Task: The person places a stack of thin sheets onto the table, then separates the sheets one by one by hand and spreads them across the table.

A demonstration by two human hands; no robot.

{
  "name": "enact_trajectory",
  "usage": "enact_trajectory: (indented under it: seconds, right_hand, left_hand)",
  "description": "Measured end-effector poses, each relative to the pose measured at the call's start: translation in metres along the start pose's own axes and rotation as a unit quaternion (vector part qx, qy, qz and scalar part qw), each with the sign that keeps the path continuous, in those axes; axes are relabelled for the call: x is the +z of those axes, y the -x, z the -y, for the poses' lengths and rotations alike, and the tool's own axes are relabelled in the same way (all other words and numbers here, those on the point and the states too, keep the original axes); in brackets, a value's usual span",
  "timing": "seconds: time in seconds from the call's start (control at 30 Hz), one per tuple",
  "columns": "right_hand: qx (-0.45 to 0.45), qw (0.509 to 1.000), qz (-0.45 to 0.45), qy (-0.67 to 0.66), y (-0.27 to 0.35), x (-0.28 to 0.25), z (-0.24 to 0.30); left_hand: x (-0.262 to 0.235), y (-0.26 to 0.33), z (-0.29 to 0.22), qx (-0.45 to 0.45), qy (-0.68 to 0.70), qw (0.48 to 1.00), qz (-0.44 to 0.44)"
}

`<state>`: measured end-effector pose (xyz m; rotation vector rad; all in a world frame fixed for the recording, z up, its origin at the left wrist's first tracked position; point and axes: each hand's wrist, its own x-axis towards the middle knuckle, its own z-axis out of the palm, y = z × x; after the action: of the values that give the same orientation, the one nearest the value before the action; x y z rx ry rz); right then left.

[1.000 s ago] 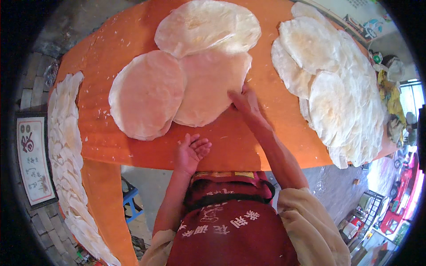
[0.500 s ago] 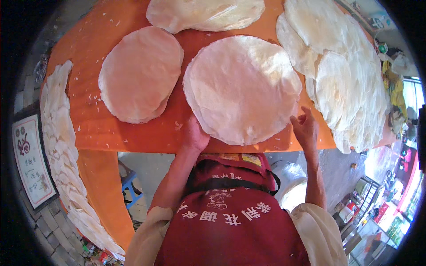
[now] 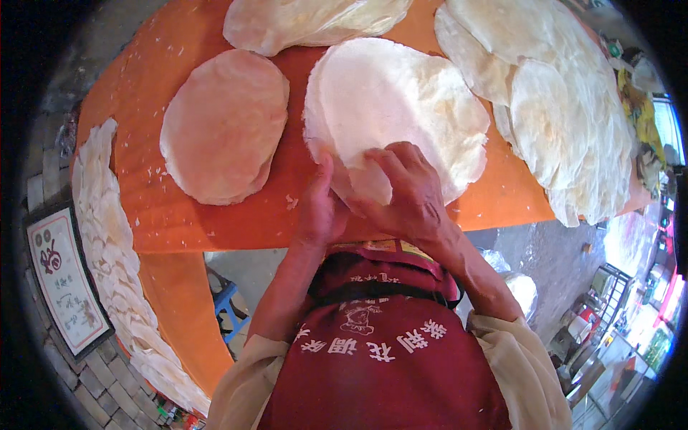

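Observation:
A thin, round, pale flatbread lies in front of me on the orange-covered table, its near edge lifted and folded over. My right hand reaches across its near side, with the fingers curled on the folded edge. At the near left edge, my left hand grips the bread with its thumb up; the fingers beneath are partly hidden. To the left sits a small stack of similar flatbreads, touched by neither hand.
Another folded-looking flatbread rests at the far edge. A large overlapping pile of flatbreads covers the table's right end. Along the left edge hangs a long row of overlapping pale sheets. A framed sign and a blue stool stand below.
My right hand has moved left from beside the flatbread onto its near edge, which is now folded up. The left hand has shifted slightly along the bread's left edge.

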<state>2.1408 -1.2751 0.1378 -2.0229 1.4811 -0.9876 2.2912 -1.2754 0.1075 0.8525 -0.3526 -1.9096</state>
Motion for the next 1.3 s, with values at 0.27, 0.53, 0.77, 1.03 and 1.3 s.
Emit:
enact_trajectory:
  seconds: [0.27,0.53,0.77,1.03,1.3]
  right_hand:
    - [-0.024,0.99,-0.01,0.137,0.014,0.016,-0.019]
    - [0.162,0.983,-0.084,0.0,-0.011,-0.046,-0.031]
    - [0.372,0.861,-0.322,-0.131,0.063,-0.215,-0.167]
    - [0.395,0.761,-0.282,0.431,0.135,-0.274,-0.221]
    - [0.114,0.97,-0.023,-0.215,0.046,-0.004,0.014]
  left_hand:
    - [-0.02,-0.013,0.026,0.008,-0.176,0.982,-0.072]
    - [-0.049,0.0,0.001,-0.004,-0.09,0.994,-0.063]
    - [-0.132,0.007,-0.009,-0.036,-0.036,0.993,-0.108]
    - [-0.099,0.023,-0.017,0.006,0.076,0.994,-0.083]
    - [-0.071,0.038,0.002,-0.041,-0.112,0.987,0.11]
